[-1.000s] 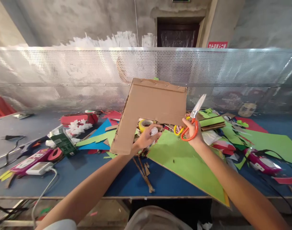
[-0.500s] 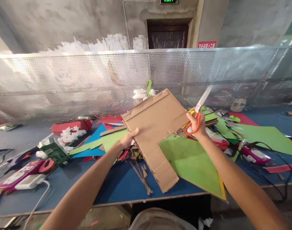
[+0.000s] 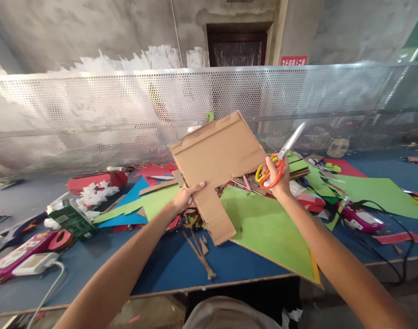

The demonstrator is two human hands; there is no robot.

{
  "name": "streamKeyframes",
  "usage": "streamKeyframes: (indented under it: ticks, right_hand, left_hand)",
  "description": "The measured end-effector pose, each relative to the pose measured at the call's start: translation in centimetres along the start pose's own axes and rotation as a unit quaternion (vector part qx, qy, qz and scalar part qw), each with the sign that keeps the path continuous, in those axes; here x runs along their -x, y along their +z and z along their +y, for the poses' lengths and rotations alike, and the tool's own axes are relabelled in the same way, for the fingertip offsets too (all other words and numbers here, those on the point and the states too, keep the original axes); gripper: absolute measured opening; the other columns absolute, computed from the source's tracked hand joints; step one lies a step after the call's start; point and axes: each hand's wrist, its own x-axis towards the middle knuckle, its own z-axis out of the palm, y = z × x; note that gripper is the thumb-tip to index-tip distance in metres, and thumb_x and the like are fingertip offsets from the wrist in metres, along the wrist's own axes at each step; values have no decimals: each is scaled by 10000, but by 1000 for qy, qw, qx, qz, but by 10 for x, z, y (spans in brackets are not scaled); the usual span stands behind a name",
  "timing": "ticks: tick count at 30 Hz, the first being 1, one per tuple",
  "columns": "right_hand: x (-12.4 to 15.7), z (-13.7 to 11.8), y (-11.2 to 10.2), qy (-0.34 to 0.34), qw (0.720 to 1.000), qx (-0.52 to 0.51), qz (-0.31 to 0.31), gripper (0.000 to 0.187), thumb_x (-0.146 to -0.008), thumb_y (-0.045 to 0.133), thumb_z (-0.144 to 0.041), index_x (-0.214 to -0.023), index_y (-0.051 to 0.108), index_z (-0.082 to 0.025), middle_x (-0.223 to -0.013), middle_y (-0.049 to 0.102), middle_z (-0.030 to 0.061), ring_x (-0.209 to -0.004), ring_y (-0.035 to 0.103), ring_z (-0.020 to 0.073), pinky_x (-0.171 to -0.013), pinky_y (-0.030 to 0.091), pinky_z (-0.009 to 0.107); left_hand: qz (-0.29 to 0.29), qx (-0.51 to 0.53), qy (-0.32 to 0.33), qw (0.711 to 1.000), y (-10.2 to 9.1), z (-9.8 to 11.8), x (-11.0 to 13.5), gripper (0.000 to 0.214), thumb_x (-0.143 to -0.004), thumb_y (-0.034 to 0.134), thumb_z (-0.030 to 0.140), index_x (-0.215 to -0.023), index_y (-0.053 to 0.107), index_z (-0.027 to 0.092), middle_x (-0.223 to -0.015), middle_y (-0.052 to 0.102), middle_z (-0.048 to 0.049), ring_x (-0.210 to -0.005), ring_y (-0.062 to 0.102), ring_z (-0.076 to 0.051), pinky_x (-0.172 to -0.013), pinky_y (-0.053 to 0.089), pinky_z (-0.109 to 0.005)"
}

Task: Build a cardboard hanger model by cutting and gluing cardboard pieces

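Note:
A brown cardboard piece [image 3: 218,157], with a broad panel and a narrower tab at its lower side, is held up tilted above the table. My left hand [image 3: 188,196] grips its left edge, thumb on the face and the other fingers behind. In my right hand [image 3: 280,183] are scissors [image 3: 286,149] with orange and yellow handles, blades pointing up and to the right. The right fingers meet the cardboard's right edge; whether they also pinch it I cannot tell. Below lies a large green sheet [image 3: 267,224] over a yellow one.
A blue tabletop [image 3: 167,269] carries coloured paper and cardboard scraps. On the left are a green box [image 3: 71,219], white paper flowers [image 3: 98,194] and a power adapter [image 3: 35,264] with a cable. A purple device [image 3: 361,217] with a black cord lies right. A perforated metal screen [image 3: 126,114] stands behind.
The cardboard has risen and tipped away, its tab now higher and looking shorter. More of the green sheet and of the scissors' yellow handle shows. Both hands keep their holds.

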Motion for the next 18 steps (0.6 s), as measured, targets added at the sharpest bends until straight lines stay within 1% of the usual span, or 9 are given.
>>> streamKeyframes:
  ticks: [1, 2, 4, 7, 9, 11, 13, 15, 18]
  right_hand:
    - [1, -1, 1, 1, 1000, -20, -10, 553, -814, 659, -739, -1025, 417, -289, -741, 488, -50, -572, 492, 134, -544, 468, 272]
    - [2, -2, 2, 13, 998, -34, -45, 576, -804, 663, -774, -1006, 441, -282, -716, 488, -52, -540, 466, 120, -505, 446, 257]
    - [5, -4, 2, 66, 983, -33, -165, 655, -766, 641, -860, -1006, 495, -268, -687, 482, -54, -502, 425, 101, -440, 395, 229]
    - [14, -3, 1, 122, 936, 36, -329, 752, -702, 647, -910, -1030, 551, -240, -664, 479, -65, -471, 403, 85, -400, 366, 210]
    - [21, -1, 4, 122, 909, 92, -388, 737, -728, 640, -894, -1026, 562, -224, -672, 501, -62, -458, 417, 78, -402, 383, 209]
    - [27, 1, 8, 107, 901, 120, -403, 698, -797, 584, -874, -1035, 557, -218, -686, 509, -58, -454, 432, 76, -413, 400, 209]
    - [32, 1, 10, 97, 903, 125, -400, 673, -851, 521, -861, -1054, 543, -220, -697, 501, -57, -460, 437, 78, -420, 407, 210]
    - [33, -3, 10, 95, 900, 133, -404, 682, -856, 499, -869, -1064, 536, -221, -695, 499, -55, -464, 438, 85, -416, 405, 213]
    - [32, -11, 7, 86, 893, 146, -416, 706, -837, 520, -878, -1084, 542, -217, -687, 497, -52, -463, 438, 88, -403, 393, 210]
  left_hand:
    - [23, 6, 20, 1000, -6, 6, -2, 407, -568, 932, 386, -746, 666, 136, -523, 595, -6, -337, 423, -75, -277, 251, -192]
    - [44, 13, 41, 998, -12, 13, -3, 395, -575, 922, 379, -735, 657, 135, -528, 599, -9, -335, 424, -73, -270, 244, -188]
    - [71, 33, 79, 994, -23, 23, -6, 370, -594, 900, 365, -733, 645, 136, -541, 604, -12, -337, 435, -74, -263, 244, -182]
    - [85, 54, 104, 990, -31, 27, -8, 329, -624, 876, 333, -761, 651, 135, -529, 586, -4, -331, 442, -77, -260, 254, -176]
    - [86, 59, 100, 989, -32, 25, -9, 308, -641, 868, 317, -758, 647, 139, -515, 570, 3, -323, 439, -78, -259, 256, -176]
    - [83, 65, 95, 990, -31, 21, -10, 300, -652, 868, 309, -743, 633, 146, -509, 561, 6, -320, 443, -82, -258, 260, -180]
    - [82, 73, 95, 989, -30, 19, -12, 307, -652, 874, 307, -755, 635, 145, -520, 568, 4, -324, 451, -87, -257, 268, -185]
    - [85, 81, 99, 988, -30, 19, -13, 324, -642, 880, 309, -786, 649, 134, -542, 588, -4, -331, 457, -86, -256, 272, -185]
    - [93, 102, 105, 985, -29, 21, -13, 333, -640, 880, 302, -820, 664, 124, -600, 628, -15, -359, 473, -78, -259, 263, -171]
